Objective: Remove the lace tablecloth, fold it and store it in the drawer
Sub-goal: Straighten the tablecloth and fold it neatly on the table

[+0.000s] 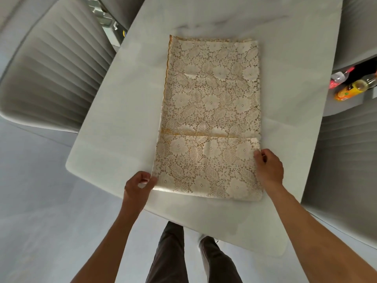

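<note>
The cream lace tablecloth [210,111] lies folded into a long rectangle on the white table [122,123], with a gold-trimmed edge along its left side and a folded flap across its near third. My left hand [138,185] pinches the near left corner of the cloth. At the right edge, near the front, my right hand [268,170] grips the cloth with curled fingers. No drawer is in view.
Grey ribbed chairs stand at the left [53,74] and at the right [346,160] of the table. Bottles [355,86] lie on a low surface at the far right. My legs stand on the pale floor just before the table's near edge.
</note>
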A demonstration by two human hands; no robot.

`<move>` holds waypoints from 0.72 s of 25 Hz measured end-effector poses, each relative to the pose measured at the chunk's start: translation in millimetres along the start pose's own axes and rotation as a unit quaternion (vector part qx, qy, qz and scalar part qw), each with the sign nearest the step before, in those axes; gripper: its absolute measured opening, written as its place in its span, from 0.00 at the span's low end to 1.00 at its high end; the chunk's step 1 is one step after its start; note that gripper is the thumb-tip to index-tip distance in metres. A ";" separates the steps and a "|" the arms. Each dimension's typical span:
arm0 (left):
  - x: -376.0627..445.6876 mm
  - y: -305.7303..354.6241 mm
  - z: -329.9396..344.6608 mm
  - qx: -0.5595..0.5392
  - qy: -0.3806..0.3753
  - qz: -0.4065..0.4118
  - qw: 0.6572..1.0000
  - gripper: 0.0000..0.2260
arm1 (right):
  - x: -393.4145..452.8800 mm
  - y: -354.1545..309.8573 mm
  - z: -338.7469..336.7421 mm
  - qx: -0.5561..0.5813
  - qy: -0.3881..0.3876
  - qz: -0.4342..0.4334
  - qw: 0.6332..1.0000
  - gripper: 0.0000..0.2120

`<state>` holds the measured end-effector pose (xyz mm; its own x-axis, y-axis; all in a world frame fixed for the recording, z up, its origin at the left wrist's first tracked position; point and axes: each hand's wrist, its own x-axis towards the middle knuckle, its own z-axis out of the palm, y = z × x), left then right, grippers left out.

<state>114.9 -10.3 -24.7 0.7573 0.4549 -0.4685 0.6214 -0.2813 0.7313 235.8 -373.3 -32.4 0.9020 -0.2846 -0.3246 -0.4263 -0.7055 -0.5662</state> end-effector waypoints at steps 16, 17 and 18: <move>-6.0 0.7 14.2 0.172 0.061 0.055 0.982 0.10 | -5.7 6.6 0.5 0.059 -0.011 0.007 0.998 0.07; -4.5 1.3 15.1 0.189 0.068 0.061 0.978 0.10 | -5.7 6.9 1.0 0.060 -0.009 0.006 0.998 0.08; -5.2 2.0 16.6 0.189 0.072 0.060 0.977 0.11 | -5.9 6.8 1.6 0.065 -0.007 0.005 0.998 0.07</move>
<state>115.6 -27.3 -29.1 0.8100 0.5062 -0.2961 0.5804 -0.6197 0.5282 227.4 -375.4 -35.6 0.8967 -0.2812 -0.3419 -0.4420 -0.6119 -0.6559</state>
